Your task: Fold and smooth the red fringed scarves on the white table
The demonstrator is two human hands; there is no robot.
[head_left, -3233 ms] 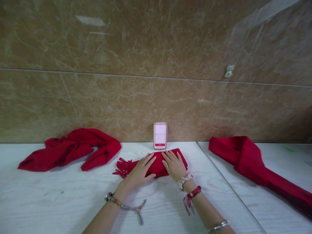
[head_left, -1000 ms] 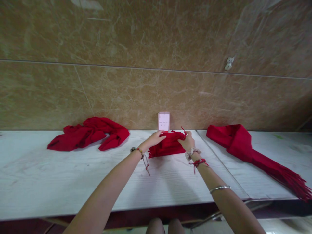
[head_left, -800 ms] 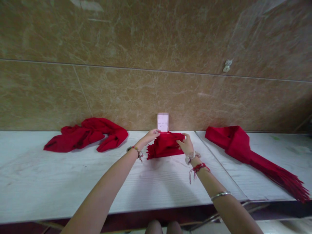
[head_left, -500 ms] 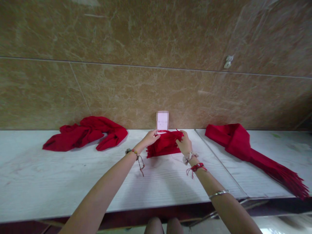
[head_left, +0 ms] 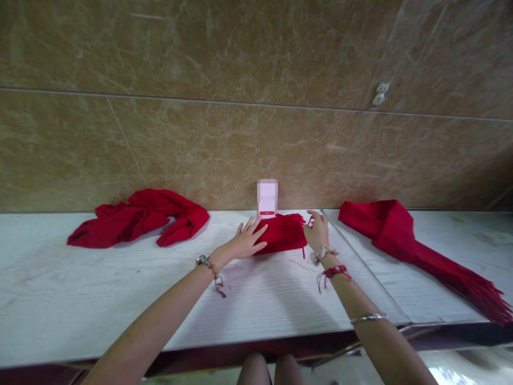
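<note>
A folded red scarf (head_left: 280,235) lies on the white table in the middle, its fringe at the right end. My left hand (head_left: 242,243) rests on the scarf's left end with fingers spread, open, hiding that end. At the right end my right hand (head_left: 317,231) has its thumb and fingers curled around a thin red strand of the fringe. Several loose strands stick out beside it. Just behind the scarf a phone (head_left: 267,198) leans upright on the wall.
A crumpled red scarf (head_left: 128,219) lies at the left. Another red scarf (head_left: 395,230), loosely folded, stretches to the table's right front edge, fringe outward. Behind the white table (head_left: 240,305) rises a brown marble wall (head_left: 224,149) bearing a small white hook (head_left: 380,93).
The middle scarf has been folded over, and its fringe now lies at the right. My left hand has opened flat onto the cloth. My right hand has shifted a little right.
</note>
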